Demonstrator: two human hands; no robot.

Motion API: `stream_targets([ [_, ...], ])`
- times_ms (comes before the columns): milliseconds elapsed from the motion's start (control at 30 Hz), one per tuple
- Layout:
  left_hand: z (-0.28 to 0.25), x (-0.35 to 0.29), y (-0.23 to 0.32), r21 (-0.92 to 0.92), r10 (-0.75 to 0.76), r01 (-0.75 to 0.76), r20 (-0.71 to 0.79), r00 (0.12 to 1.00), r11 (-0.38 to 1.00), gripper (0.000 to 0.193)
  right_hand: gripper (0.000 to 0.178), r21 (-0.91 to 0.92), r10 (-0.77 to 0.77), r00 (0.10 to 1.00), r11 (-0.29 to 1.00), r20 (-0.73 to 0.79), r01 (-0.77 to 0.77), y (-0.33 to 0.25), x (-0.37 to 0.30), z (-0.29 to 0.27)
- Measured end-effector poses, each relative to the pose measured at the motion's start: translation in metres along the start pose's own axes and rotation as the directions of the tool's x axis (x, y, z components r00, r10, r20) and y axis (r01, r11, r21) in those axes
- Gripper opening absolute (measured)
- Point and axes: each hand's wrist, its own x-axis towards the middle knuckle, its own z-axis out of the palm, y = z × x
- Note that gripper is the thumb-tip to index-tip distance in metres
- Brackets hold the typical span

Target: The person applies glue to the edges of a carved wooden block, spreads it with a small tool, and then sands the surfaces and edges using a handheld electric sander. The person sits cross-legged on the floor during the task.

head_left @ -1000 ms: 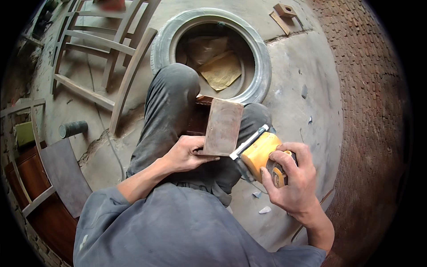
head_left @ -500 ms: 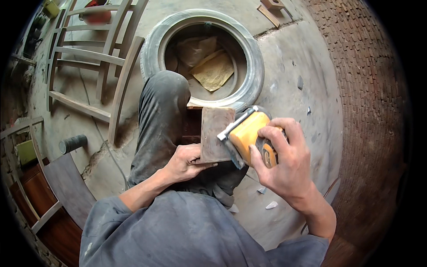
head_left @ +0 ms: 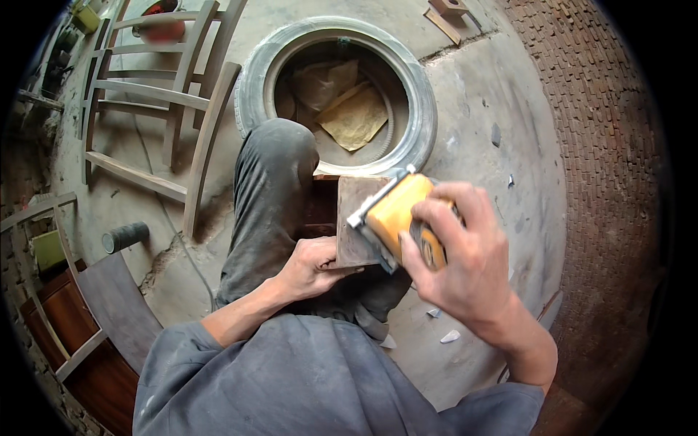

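Between my knees, my left hand (head_left: 309, 265) is closed on the lower edge of a flat brown wooden board (head_left: 354, 243), its thumb near the lower left corner. A dark reddish wooden surface shows beside the board's left edge, partly hidden by my knee. My right hand (head_left: 465, 251) wraps round the back of a yellow and black power sander (head_left: 396, 211). The sander is tilted, and its pad side overlaps the right part of the board. Whether the whole pad touches the wood is hidden.
Ahead lies a large tyre (head_left: 420, 102) with a crumpled yellowish sheet (head_left: 352, 120) inside. Wooden chair frames (head_left: 138, 174) stand at the left, near a dark cylinder (head_left: 125, 237) and a thin cord (head_left: 160, 189). White scraps (head_left: 450, 336) lie on the floor; brickwork (head_left: 596, 145) runs along the right.
The sander has moved left over the board, covering more of its face. My left hand keeps its hold on the board. The whole view has shifted slightly.
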Motion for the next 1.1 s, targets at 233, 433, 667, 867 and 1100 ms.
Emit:
stream_targets([
  [233, 0.004, 0.002, 0.001, -0.054, 0.049, -0.052, -0.054, 0.997, 0.997, 0.02, 0.026, 0.013, -0.018, 1.0, 1.0, -0.017, 0.018, 0.003, 0.005, 0.001],
  [433, 0.002, -0.004, -0.005, -0.022, 0.004, -0.004, -0.006, 1.0, 1.0, 0.02, 0.028, 0.069, 0.033, 0.998, 0.997, 0.062, -0.037, -0.012, -0.031, -0.004],
  [667, 0.002, 0.002, 0.001, -0.036, 0.057, -0.057, -0.01, 0.998, 0.998, 0.02, 0.029, 0.037, -0.006, 0.999, 0.999, -0.034, 0.007, 0.014, 0.019, 0.002],
  [867, 0.003, 0.0, -0.001, -0.041, 0.032, -0.033, -0.043, 0.999, 0.999, 0.02, 0.029, 0.063, -0.007, 1.0, 0.998, 0.005, 0.007, 0.004, -0.021, 0.001],
  [1100, 0.003, 0.002, 0.0, -0.026, 0.065, -0.066, -0.042, 0.997, 0.997, 0.02, 0.03, 0.04, 0.008, 0.999, 0.999, -0.044, -0.006, 0.008, -0.003, 0.001],
])
